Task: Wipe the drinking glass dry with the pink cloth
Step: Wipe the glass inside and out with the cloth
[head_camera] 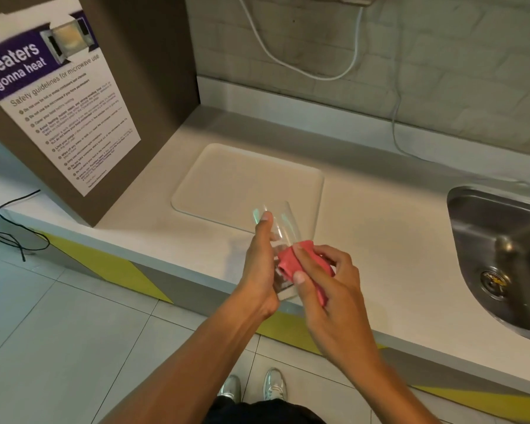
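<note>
Fingers (265,221) of left hand (259,264) wrapping drinking glass (277,231), right hand (325,280) pinching pink cloth (288,261) — seemingly against it — above counter edge (196,280).

Left hand (259,264): fingers curled tight, thumb pointing up – arm stretched forward.
Right hand (325,280): fingers bent, pinching – wrist tipped inward.

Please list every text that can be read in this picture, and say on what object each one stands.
"Heaters gonna heat": purple banner of the poster on the brown panel.
"Safety guidelines for microwave use": heading on the same poster.
Bulleted rules below it: too small to read.
Drinking glass, pink cloth, sink: no readable text.
</note>
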### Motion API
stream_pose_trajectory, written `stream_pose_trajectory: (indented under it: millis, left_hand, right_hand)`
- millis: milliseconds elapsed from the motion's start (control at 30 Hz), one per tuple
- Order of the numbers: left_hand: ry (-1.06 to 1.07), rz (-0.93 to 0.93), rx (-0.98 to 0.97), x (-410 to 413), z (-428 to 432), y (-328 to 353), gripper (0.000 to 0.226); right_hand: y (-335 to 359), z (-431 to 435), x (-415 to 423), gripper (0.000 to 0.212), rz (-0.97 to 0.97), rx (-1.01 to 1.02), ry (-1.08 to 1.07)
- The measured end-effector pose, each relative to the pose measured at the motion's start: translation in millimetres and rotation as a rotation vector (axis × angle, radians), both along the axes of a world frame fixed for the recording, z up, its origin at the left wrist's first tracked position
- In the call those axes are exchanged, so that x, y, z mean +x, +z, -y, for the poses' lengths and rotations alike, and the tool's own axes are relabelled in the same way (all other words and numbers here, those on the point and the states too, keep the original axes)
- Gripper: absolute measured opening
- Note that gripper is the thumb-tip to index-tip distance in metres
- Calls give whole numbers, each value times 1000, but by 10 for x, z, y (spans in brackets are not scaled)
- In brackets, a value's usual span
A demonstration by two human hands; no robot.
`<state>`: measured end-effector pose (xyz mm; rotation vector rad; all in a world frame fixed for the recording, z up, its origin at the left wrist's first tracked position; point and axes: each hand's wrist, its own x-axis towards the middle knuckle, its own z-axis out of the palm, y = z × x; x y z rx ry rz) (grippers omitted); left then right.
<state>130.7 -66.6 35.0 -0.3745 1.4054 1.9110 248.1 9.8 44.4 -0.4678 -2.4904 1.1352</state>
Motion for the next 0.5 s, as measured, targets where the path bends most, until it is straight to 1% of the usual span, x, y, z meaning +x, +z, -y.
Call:
stream_pose_trajectory:
  millis: [67, 133, 200, 233, 267, 333, 400, 500]
  left_hand:
    - [-11, 71, 46, 43, -17, -3, 83]
    - [10, 87, 91, 14, -14, 1, 88]
    - [70, 84, 99, -55, -2, 29, 81]
    - [84, 84, 87, -79, -6, 36, 78]
    - [79, 86, 63, -80, -20, 34, 78]
    - [47, 86, 13, -15, -66, 47, 77]
    - [7, 105, 32, 57, -110, 48, 80]
    - [18, 129, 116, 30, -98, 58, 83]
  right_hand:
    - [48, -47, -112, 41, 15, -22, -6]
    - [81, -5, -144, 40, 16, 78, 24]
    - [62, 16, -46, 43, 7, 200, 85]
    - [38, -3, 15, 44, -1, 225, 109]
    - [25, -43, 52, 43, -6, 219, 109]
    - [48, -119, 2, 41, -2, 140, 48]
    - [112, -136, -139, 40, 13, 94, 5]
    - [138, -79, -139, 41, 9, 282, 74]
